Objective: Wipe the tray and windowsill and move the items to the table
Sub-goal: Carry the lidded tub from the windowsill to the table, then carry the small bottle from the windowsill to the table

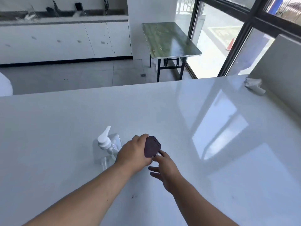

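Observation:
My left hand [133,152] grips a small dark purple container [152,146] with a rounded square top, low over the glossy white table [179,115]. My right hand [164,168] is beside it with the fingers spread; its fingertips touch the container's lower edge. A clear pump bottle [107,147] with a white pump head stands on the table just left of my left hand. A crumpled white cloth [254,86] lies at the table's far right corner.
A wall or panel [280,66] rises along the table's right side. Beyond the far edge are a green folding table [169,39] by the window [215,35] and white cabinets [65,41] under a counter. A white rounded object [4,85] shows at the left.

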Demonstrator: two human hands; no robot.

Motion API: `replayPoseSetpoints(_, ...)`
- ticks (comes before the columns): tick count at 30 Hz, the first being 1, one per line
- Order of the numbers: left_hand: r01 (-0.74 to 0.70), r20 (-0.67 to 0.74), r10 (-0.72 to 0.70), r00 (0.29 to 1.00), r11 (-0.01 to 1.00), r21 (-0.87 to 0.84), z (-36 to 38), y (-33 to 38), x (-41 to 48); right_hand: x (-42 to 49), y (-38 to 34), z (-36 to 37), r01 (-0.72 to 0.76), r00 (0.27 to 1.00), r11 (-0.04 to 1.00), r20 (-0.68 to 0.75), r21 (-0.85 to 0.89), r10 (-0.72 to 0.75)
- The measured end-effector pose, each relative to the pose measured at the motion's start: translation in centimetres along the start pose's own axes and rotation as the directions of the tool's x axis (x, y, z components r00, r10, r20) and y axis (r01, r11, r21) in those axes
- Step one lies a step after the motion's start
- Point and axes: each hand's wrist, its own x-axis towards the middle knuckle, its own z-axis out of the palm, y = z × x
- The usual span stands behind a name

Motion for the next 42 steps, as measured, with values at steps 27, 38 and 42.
replayPoseSetpoints(27,-0.436,0.288,0.408,0.866,0.899,0.036,1.9,26.2,2.9,-15.5,-1.0,-27.3,0.047,0.679,0.858,-0.614,-0.511,-0.403)
replayPoseSetpoints(38,-0.839,0.481,0.789,0.382,0.514,-0.177,18.4,64.7,-19.5,-43.8,20.7,-53.8,0.02,0.183,0.999,-0.982,-0.05,-0.053)
replayPoseSetpoints(42,-0.881,0.559,0.786,0.264,0.433,-0.193,25.2,72.9,-27.8,-49.7,28.7,-60.5,0.054,0.105,0.994,-0.99,0.095,0.089)
